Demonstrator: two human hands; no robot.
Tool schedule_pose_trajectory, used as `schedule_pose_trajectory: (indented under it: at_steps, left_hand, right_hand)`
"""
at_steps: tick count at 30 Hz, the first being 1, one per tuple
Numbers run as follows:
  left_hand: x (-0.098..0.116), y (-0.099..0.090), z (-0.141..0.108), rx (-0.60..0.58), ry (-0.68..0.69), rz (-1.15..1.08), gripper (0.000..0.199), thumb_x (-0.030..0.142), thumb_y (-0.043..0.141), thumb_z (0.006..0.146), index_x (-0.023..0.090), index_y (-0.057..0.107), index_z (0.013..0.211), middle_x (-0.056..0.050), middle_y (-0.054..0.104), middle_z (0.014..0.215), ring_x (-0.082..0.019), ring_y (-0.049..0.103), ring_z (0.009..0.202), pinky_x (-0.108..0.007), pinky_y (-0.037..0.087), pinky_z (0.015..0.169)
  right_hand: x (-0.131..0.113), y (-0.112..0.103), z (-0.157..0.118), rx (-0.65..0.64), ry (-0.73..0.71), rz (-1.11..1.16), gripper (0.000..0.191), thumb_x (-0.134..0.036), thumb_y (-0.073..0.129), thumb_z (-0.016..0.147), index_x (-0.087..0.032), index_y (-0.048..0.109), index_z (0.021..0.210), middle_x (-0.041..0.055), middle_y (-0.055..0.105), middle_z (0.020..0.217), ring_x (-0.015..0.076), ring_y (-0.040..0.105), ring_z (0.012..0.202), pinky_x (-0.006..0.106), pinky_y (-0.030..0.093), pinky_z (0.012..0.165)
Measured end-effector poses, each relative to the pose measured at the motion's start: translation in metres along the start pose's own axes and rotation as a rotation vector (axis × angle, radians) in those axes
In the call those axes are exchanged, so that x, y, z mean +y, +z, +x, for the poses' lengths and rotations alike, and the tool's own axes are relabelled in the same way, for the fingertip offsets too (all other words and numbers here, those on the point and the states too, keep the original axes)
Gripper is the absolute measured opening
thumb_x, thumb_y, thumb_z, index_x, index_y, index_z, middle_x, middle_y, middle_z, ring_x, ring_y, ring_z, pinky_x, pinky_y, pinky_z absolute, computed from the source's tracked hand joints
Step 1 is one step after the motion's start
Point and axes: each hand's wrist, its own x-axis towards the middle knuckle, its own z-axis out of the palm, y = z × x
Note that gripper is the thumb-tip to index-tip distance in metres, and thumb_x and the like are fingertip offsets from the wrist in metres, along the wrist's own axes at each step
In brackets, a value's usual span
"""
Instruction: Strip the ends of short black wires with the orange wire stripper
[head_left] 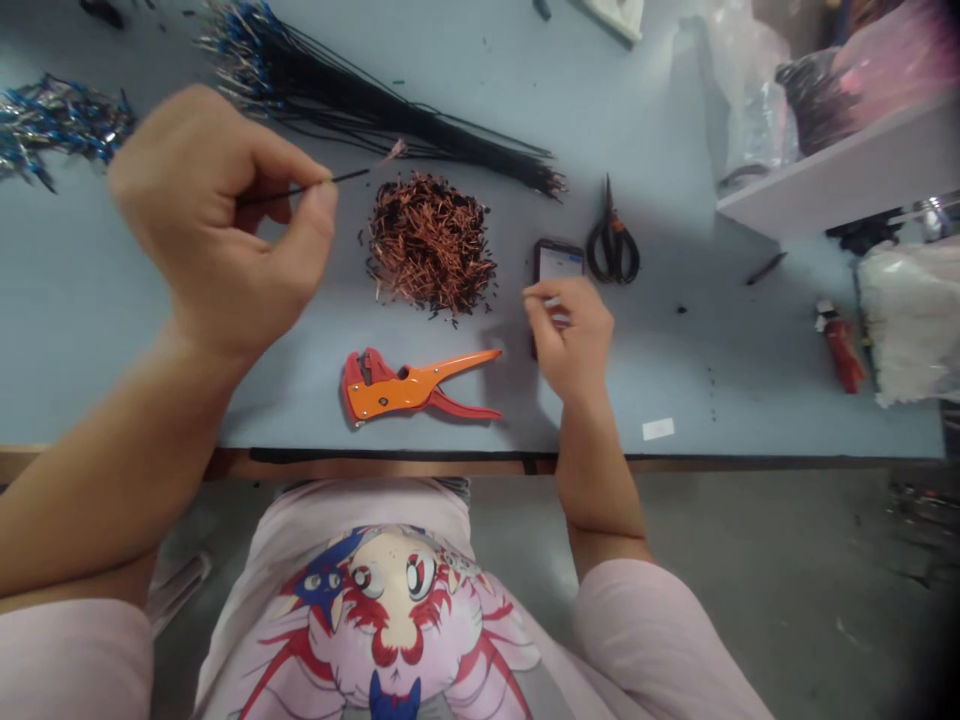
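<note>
My left hand (232, 200) pinches a thin black wire (350, 176) between thumb and forefinger. The wire's bared end fans out into fine copper strands. My right hand (574, 330) is closed in a pinch over the phone (561, 260), partly covering it; whatever its fingertips hold, if anything, is too small to make out. Between the hands lies a heap of short copper and black wire scraps (431, 245). An orange and red wire stripper (405, 390) rests below the heap, near the table's front edge.
Behind the scraps stretches a bundle of long black wires (390, 110) with blue-and-metal ends. More blue-and-metal pieces (64, 125) are piled at the left. Black-handled scissors (613, 245) lie beyond the phone. A white shelf (825, 170) bearing plastic bags juts in at right.
</note>
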Motion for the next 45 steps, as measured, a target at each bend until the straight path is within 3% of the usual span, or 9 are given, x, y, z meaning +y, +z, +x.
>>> schedule_pose_trajectory:
  at_steps: [6, 9, 11, 16, 21, 25, 31, 38, 45]
  left_hand:
    - [0.018, 0.009, -0.011, -0.161, 0.052, -0.068, 0.004, 0.021, 0.063, 0.088, 0.023, 0.064, 0.084, 0.002, 0.057, 0.072, -0.013, 0.058, 0.073, -0.031, 0.042, 0.063]
    - [0.023, 0.014, -0.016, -0.226, -0.012, -0.146, 0.011, 0.028, 0.060, 0.092, 0.025, 0.065, 0.083, 0.000, 0.059, 0.073, -0.016, 0.061, 0.076, -0.033, 0.043, 0.065]
    - [0.021, 0.016, -0.018, -0.237, -0.041, -0.144, 0.013, 0.029, 0.060, 0.093, 0.025, 0.065, 0.081, -0.001, 0.060, 0.074, -0.016, 0.060, 0.074, -0.033, 0.043, 0.065]
    - [0.010, 0.023, -0.018, -0.139, 0.007, -0.161, 0.008, 0.026, 0.062, 0.093, 0.025, 0.064, 0.085, 0.002, 0.059, 0.071, -0.013, 0.054, 0.069, -0.031, 0.040, 0.063]
    - [0.008, 0.023, -0.015, -0.104, -0.062, -0.223, 0.012, 0.029, 0.064, 0.093, 0.024, 0.062, 0.083, 0.003, 0.054, 0.068, -0.012, 0.053, 0.069, -0.032, 0.039, 0.066]
    - [0.010, 0.020, -0.011, -0.064, -0.014, -0.146, 0.010, 0.020, 0.067, 0.088, 0.022, 0.062, 0.081, 0.004, 0.051, 0.065, -0.009, 0.047, 0.063, -0.030, 0.036, 0.057]
    - [0.011, 0.014, -0.008, -0.021, -0.056, -0.090, 0.010, 0.014, 0.070, 0.085, 0.018, 0.062, 0.080, 0.006, 0.049, 0.066, -0.005, 0.045, 0.065, -0.026, 0.038, 0.059]
    - [0.019, 0.010, -0.003, 0.027, -0.286, -0.157, 0.012, 0.010, 0.066, 0.089, 0.017, 0.060, 0.080, 0.008, 0.053, 0.074, 0.000, 0.043, 0.059, -0.021, 0.039, 0.052]
    - [0.042, 0.022, -0.018, -0.104, -0.397, -0.503, 0.009, 0.018, 0.070, 0.083, 0.020, 0.065, 0.077, 0.004, 0.064, 0.070, -0.007, 0.055, 0.061, -0.024, 0.043, 0.054]
  right_hand:
    - [-0.020, 0.020, -0.012, -0.172, -0.124, -0.042, 0.024, -0.016, 0.049, 0.093, -0.023, 0.068, 0.107, 0.0069, 0.075, 0.099, 0.0251, 0.066, 0.094, 0.045, 0.052, 0.088]
    - [-0.020, 0.021, -0.013, -0.270, -0.068, -0.026, 0.055, -0.013, 0.050, 0.091, -0.021, 0.045, 0.145, 0.0113, 0.070, 0.125, 0.0289, 0.061, 0.114, 0.049, 0.052, 0.094]
    - [-0.020, 0.018, -0.013, -0.307, -0.068, -0.037, 0.064, -0.015, 0.053, 0.090, -0.019, 0.035, 0.151, 0.0138, 0.066, 0.132, 0.0306, 0.058, 0.121, 0.052, 0.050, 0.098]
    - [-0.029, 0.005, -0.015, -0.384, -0.176, -0.022, 0.032, -0.032, 0.059, 0.095, -0.018, 0.061, 0.124, 0.0157, 0.065, 0.130, 0.0311, 0.056, 0.122, 0.055, 0.045, 0.105]
    - [-0.044, -0.001, -0.020, -0.700, -0.252, 0.046, 0.074, -0.055, 0.079, 0.076, -0.018, 0.054, 0.135, 0.0169, 0.055, 0.139, 0.0341, 0.047, 0.129, 0.057, 0.040, 0.110]
    - [-0.052, 0.004, -0.023, -0.760, -0.176, -0.079, 0.070, -0.039, 0.085, 0.072, -0.023, 0.057, 0.133, 0.0153, 0.056, 0.130, 0.0349, 0.048, 0.123, 0.056, 0.042, 0.105]
    - [-0.053, 0.006, -0.022, -0.652, -0.184, -0.058, 0.040, -0.028, 0.072, 0.074, -0.019, 0.064, 0.112, 0.0120, 0.067, 0.112, 0.0302, 0.059, 0.106, 0.047, 0.044, 0.094]
    - [-0.028, -0.003, -0.013, -0.301, 0.168, 0.497, 0.043, -0.036, 0.057, 0.081, -0.022, 0.057, 0.122, 0.0106, 0.069, 0.118, 0.0279, 0.067, 0.104, 0.046, 0.053, 0.089]
    - [-0.035, 0.003, -0.005, -0.641, 0.511, 0.894, 0.063, -0.056, 0.018, 0.093, -0.016, 0.057, 0.122, 0.0147, 0.071, 0.098, 0.0290, 0.070, 0.087, 0.050, 0.057, 0.076]
